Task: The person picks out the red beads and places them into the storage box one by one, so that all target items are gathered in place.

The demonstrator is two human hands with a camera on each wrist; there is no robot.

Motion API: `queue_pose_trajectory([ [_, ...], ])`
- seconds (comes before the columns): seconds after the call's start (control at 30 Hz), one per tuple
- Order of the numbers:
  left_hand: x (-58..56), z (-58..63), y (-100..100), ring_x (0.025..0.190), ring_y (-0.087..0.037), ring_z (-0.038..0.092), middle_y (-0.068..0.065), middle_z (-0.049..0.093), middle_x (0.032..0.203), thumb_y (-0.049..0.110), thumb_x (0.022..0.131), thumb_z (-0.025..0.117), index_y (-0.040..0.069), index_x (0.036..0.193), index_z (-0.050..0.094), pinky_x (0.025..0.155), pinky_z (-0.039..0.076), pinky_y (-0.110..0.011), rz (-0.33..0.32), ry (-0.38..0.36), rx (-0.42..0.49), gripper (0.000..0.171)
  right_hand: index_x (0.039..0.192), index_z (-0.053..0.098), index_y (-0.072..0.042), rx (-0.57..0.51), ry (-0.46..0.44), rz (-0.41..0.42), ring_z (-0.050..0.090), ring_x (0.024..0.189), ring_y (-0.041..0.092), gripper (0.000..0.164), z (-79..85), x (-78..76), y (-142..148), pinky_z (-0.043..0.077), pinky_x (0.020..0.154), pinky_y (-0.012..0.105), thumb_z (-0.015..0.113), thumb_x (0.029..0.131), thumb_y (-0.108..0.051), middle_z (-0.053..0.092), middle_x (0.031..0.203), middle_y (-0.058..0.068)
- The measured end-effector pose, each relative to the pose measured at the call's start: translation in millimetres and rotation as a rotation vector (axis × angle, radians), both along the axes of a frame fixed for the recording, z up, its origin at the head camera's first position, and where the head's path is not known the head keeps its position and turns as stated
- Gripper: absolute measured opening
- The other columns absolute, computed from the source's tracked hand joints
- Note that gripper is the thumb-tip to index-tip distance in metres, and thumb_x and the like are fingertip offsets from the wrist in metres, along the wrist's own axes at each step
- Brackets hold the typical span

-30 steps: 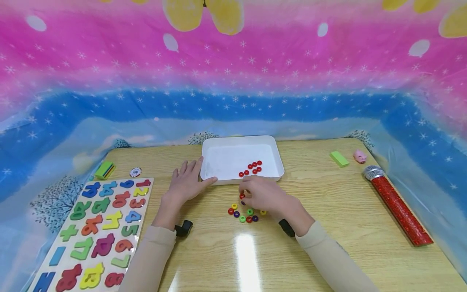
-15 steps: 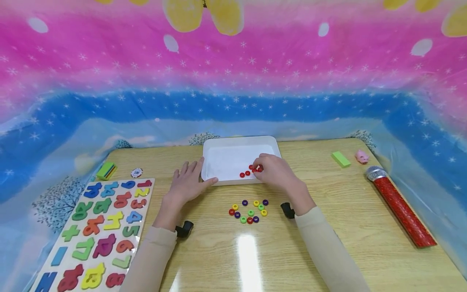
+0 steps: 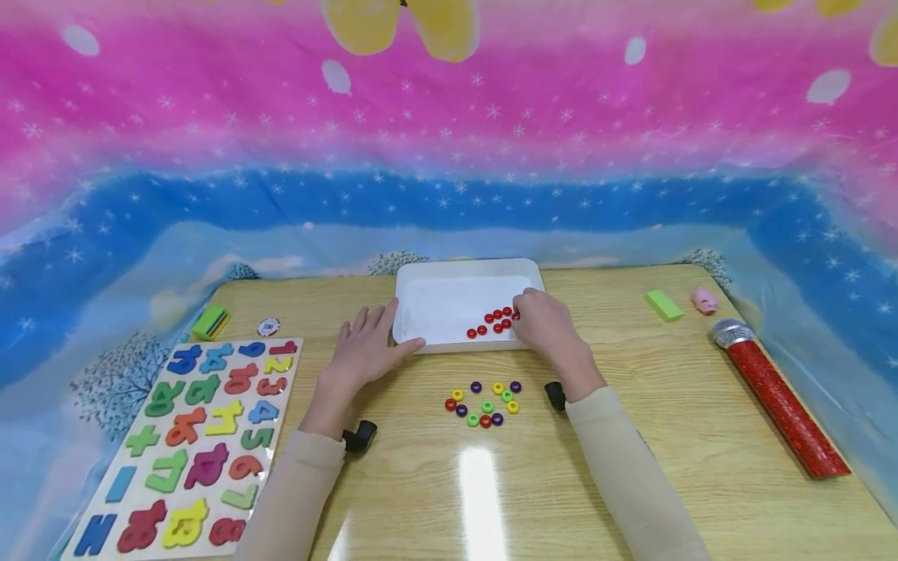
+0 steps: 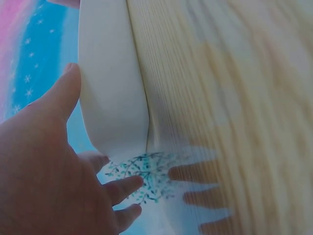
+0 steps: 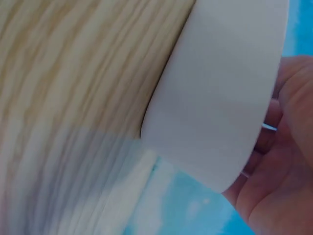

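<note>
My left hand [image 3: 365, 354] lies spread at the left end of a white tray [image 3: 438, 305], thumb on its near rim and fingers along its side. In the left wrist view the thumb [image 4: 66, 93] is right at the tray's rim. My right hand [image 3: 547, 323] reaches over the tray's near right corner, its fingertips pinching a red bead [image 3: 516, 316] low inside. Just left of it, other red beads [image 3: 498, 314] lie in short rows on the tray floor. In the right wrist view the tray wall [image 5: 215, 98] hides the fingertips.
Several loose beads [image 3: 487, 407] in yellow, green, purple and red lie before the tray. At left are a number puzzle board [image 3: 289, 405], a poker chip [image 3: 268, 326] and coloured blocks [image 3: 210, 322]. At right sit a green block [image 3: 663, 305], a pink pig [image 3: 705, 301] and a red microphone [image 3: 786, 405].
My right hand has gone from the loose beads into the tray with a red bead, then shifted slightly right there. The left hand has stayed at the tray's left end.
</note>
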State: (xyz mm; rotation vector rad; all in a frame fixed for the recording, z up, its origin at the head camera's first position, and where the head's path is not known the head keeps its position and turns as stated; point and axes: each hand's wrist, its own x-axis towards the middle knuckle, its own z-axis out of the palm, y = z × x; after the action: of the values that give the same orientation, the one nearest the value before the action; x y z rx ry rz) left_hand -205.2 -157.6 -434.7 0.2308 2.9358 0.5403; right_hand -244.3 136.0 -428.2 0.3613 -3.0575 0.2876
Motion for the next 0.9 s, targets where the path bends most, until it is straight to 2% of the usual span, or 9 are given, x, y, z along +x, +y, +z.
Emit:
queue_pose_trajectory([
  [0.2,-0.7,0.3,3,0.145,-0.036,0.004,-0.010,0.016,0.156,0.080,0.078,0.035,0.029,0.150,0.001,0.113,0.005,-0.062,-0.005,-0.003,-0.009,0.095,0.073,0.063,-0.008,0.038,0.008,-0.007,0.043,0.060,0.018,0.010,-2.1,-2.9,1,0.036,0.047,0.030,0.055,0.077,-0.002,0.053,0.070,0.005],
  [0.4,-0.1,0.1,3,0.145,-0.035,0.004,-0.010,0.016,0.156,0.078,0.079,0.037,0.029,0.150,0.001,0.113,0.005,-0.062,-0.002,-0.006,-0.006,0.094,0.082,0.069,-0.010,0.054,-0.020,-0.007,0.052,0.066,0.019,0.012,-4.5,-4.6,2,0.044,0.053,0.034,0.057,0.079,-0.007,0.060,0.077,0.004],
  [0.7,-0.1,-1.4,3,0.145,-0.036,0.004,-0.010,0.015,0.156,0.079,0.078,0.036,0.029,0.150,0.001,0.113,0.005,-0.062,-0.004,-0.012,-0.010,0.095,0.104,0.070,-0.008,-0.031,-0.094,0.014,0.060,0.087,0.023,0.026,1.5,-2.6,6,0.052,0.073,0.040,0.057,0.082,-0.011,0.065,0.099,0.008],
  [0.9,-0.3,0.4,3,0.145,-0.036,0.004,-0.010,0.015,0.156,0.080,0.078,0.035,0.029,0.150,0.001,0.113,0.004,-0.062,0.000,-0.009,-0.008,0.095,0.111,0.068,-0.011,-0.075,-0.105,0.063,0.055,0.079,0.020,0.029,11.5,2.4,9,0.047,0.066,0.034,0.057,0.085,-0.015,0.063,0.100,0.006],
])
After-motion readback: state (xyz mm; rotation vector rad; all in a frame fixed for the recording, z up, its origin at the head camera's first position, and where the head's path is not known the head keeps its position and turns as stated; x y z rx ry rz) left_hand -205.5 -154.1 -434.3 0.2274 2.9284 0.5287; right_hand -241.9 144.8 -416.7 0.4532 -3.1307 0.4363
